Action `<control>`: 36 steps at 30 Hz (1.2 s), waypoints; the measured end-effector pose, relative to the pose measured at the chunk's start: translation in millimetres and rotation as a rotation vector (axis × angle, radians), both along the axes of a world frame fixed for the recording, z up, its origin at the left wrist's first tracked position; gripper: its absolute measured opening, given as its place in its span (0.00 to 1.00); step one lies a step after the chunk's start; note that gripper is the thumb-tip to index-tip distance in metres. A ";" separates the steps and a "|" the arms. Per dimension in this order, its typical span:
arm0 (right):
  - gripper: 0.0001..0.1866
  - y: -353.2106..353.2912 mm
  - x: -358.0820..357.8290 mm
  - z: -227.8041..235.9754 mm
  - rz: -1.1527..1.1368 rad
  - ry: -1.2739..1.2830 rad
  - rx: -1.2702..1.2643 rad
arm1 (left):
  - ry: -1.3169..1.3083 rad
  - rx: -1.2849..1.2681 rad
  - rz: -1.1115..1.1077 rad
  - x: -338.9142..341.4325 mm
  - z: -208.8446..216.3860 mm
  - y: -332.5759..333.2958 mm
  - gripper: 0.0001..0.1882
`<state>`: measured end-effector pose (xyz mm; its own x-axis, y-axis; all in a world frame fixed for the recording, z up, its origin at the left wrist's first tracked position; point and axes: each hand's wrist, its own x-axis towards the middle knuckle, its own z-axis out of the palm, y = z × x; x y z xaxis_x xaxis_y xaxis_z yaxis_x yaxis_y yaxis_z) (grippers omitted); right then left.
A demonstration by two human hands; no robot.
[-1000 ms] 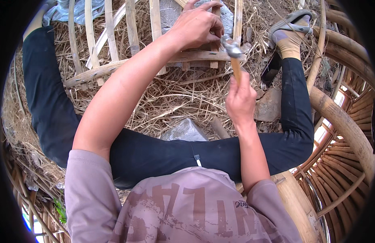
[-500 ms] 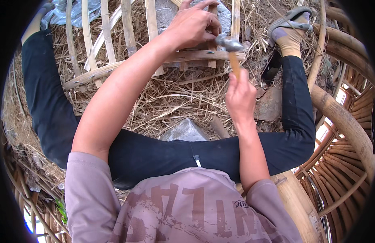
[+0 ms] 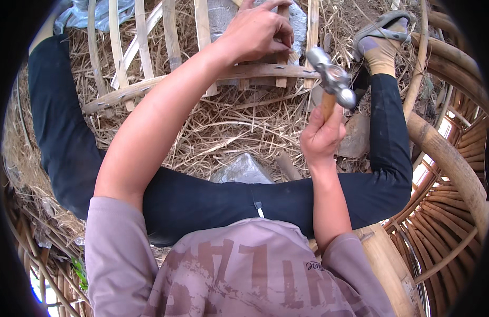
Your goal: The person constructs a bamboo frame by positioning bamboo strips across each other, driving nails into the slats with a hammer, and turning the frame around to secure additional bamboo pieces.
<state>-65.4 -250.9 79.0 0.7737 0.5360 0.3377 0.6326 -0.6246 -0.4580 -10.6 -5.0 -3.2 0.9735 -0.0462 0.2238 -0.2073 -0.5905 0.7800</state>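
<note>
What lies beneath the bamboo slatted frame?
Dry straw, a grey block and, at far left, bluish plastic sheeting show between the slats. The left hand hides part of the block; what lies directly under each slat is covered.

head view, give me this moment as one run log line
right hand: holds hammer by handle | left hand: at wooden slat, grip unclear | nearby: straw-like litter, grey block

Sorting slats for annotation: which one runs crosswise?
The cross slat just below the left hand in view, passing under the left forearm. It runs side to side; the other slats run mostly up and down the picture.
</note>
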 end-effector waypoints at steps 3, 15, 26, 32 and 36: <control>0.08 2.2 -2.7 7.3 -0.103 0.241 -0.184 | 0.085 0.004 -0.056 -1.6 4.8 2.2 0.08; 0.08 6.7 3.8 7.7 -0.194 0.387 -0.153 | 0.107 0.042 -0.068 -1.3 6.1 -0.9 0.08; 0.07 3.8 3.5 -4.0 -0.115 0.269 -0.240 | 0.111 0.062 -0.040 -0.6 6.9 -3.8 0.08; 0.08 -0.2 -1.8 -0.7 -0.082 0.182 -0.127 | 0.052 0.037 -0.026 -1.5 6.1 -4.6 0.07; 0.08 2.2 -2.3 -9.4 -0.123 0.304 -0.199 | 0.109 0.051 -0.045 -0.5 7.2 -1.8 0.07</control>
